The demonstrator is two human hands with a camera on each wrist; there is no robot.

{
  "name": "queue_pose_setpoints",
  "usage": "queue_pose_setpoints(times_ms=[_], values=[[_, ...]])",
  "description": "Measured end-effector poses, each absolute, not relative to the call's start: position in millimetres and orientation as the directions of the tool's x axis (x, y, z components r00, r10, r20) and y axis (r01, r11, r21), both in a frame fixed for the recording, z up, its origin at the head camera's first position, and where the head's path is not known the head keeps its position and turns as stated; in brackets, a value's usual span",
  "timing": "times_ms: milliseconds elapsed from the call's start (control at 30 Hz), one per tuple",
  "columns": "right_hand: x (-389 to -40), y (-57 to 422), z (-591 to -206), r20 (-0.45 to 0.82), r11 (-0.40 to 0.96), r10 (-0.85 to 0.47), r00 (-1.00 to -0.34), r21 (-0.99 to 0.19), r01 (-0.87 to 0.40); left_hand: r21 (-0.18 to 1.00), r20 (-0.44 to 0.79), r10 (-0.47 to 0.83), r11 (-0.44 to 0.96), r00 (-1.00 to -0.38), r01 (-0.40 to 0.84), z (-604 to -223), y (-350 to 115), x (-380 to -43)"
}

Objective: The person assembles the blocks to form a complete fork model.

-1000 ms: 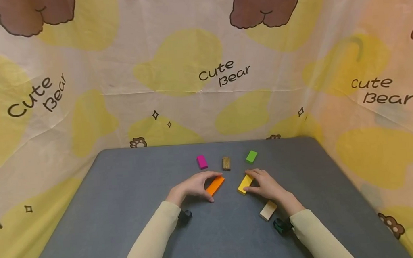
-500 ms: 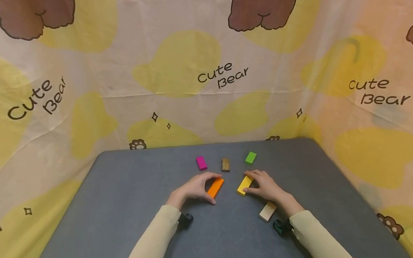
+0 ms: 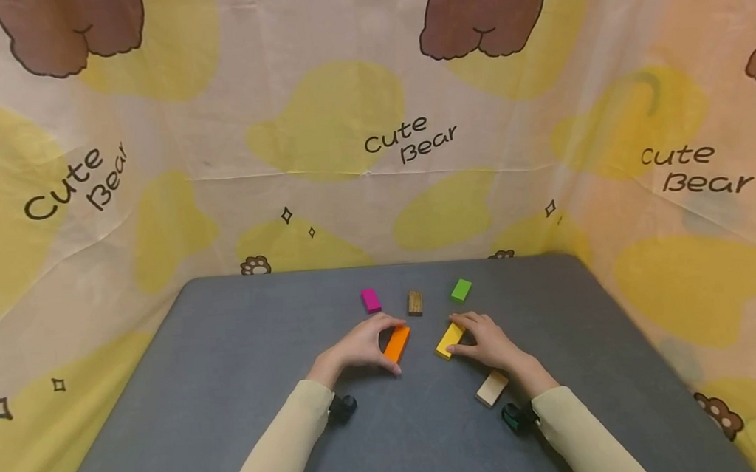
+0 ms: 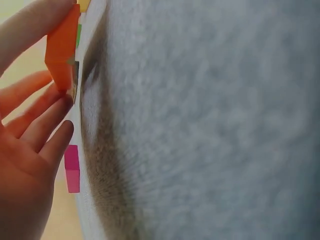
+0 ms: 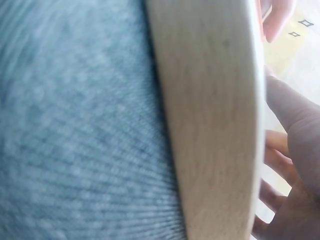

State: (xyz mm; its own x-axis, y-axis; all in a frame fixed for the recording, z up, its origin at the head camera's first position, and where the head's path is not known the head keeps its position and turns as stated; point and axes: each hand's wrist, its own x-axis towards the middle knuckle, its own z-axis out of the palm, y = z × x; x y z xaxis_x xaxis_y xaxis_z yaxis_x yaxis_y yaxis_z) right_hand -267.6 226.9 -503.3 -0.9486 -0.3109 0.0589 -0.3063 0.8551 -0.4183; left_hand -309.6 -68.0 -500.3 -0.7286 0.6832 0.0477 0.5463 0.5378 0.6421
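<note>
My left hand (image 3: pixel 366 343) pinches a long orange block (image 3: pixel 397 345) by its two ends, thumb at the near end and fingers at the far one. In the left wrist view the orange block (image 4: pixel 61 55) spans from thumb to fingertips, close over the cloth. To the right, my right hand (image 3: pixel 488 340) holds a yellow block (image 3: pixel 450 340) the same way, both blocks slanting away to the right. A plain wooden block (image 3: pixel 492 388) lies beside the right wrist. That wooden block (image 5: pixel 212 115) fills much of the right wrist view and hides the yellow one there.
Beyond the hands, a magenta block (image 3: pixel 371 300), a brown wood-grain block (image 3: pixel 415 303) and a green block (image 3: pixel 461 290) lie in a loose row on the grey table (image 3: pixel 231 396). A printed curtain (image 3: pixel 329 121) stands behind the table and along its sides.
The orange block has turned a little in my left hand, its near end swinging to the right with the thumb. My right hand and the yellow block stay in place.
</note>
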Motion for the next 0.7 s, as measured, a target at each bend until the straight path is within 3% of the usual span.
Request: queue_pose_setpoints(times_ms=[700], values=[[-266.2,226.6,-502.7,0.059,0.851,-0.310,-0.949,-0.429,-0.304,0.680,0.059,0.616,0.552,-0.786,0.483,-494.4,-62.2,-286.2]])
